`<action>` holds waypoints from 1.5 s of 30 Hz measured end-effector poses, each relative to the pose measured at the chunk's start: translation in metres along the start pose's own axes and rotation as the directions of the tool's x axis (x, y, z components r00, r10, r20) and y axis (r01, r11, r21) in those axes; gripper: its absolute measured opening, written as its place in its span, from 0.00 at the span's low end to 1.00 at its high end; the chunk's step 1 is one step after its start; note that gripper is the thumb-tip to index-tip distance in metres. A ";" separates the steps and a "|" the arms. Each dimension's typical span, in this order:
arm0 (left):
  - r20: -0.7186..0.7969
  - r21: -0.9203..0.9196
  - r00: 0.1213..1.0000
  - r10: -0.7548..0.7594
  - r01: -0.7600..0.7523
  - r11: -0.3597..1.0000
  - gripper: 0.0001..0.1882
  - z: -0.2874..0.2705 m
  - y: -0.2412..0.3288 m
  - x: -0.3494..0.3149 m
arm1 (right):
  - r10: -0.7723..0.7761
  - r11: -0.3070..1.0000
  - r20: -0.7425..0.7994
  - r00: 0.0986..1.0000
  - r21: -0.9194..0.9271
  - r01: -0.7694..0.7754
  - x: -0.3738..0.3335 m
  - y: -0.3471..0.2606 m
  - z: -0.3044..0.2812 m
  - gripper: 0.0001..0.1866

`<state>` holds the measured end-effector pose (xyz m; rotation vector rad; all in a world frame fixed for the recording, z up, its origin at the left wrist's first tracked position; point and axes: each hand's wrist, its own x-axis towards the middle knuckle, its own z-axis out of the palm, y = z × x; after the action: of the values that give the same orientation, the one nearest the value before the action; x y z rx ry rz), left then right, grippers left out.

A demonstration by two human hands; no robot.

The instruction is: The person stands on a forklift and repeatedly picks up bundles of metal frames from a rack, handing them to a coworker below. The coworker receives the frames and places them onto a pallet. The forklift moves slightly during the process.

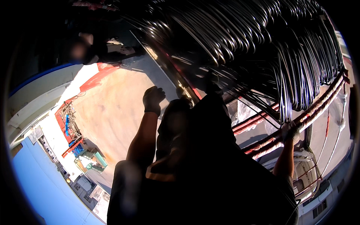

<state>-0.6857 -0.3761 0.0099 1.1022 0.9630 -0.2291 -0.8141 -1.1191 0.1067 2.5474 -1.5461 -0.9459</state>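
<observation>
My left hand (153, 98), which looks gloved, is raised over the pale ground in a closed fist. Nothing shows sticking out of it. Off to the right, my right hand (291, 133) is closed round a thick rail (318, 106) wrapped in reddish and pale material. The lowest loops of a large bundle of black wire coils (300, 71) hang down right beside that hand. Its fingertips are partly hidden in shadow and glare. My dark clothing and legs fill the lower middle.
Another person (88, 50) is in shadow at the upper left. A metal beam with a red edge (174, 71) runs beside my legs. Across the yard lie a scrap metal pile (70, 122) and a green bin (98, 160). Clear plastic wrapping (243, 111) is behind the rails.
</observation>
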 end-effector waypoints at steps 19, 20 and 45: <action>0.079 0.219 0.996 0.047 -0.064 0.974 0.29 0.061 -0.044 -0.029 | 0.240 0.886 -0.048 0.970 0.420 -0.198 0.069 0.064 0.065 0.44; 0.086 0.214 0.996 0.003 -0.021 0.977 0.29 0.060 -0.049 -0.030 | 0.310 0.838 -0.030 0.950 0.482 -0.258 0.072 0.070 0.067 0.46; 0.212 0.485 0.960 0.182 -0.265 0.834 0.14 0.080 -0.092 -0.062 | -0.371 -0.114 0.162 0.914 0.969 -0.218 -0.067 -0.140 0.106 0.20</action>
<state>-0.7341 -0.5038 0.0060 1.6492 0.6308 -0.3869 -0.7773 -0.9628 0.0095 3.3585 -3.3467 0.0943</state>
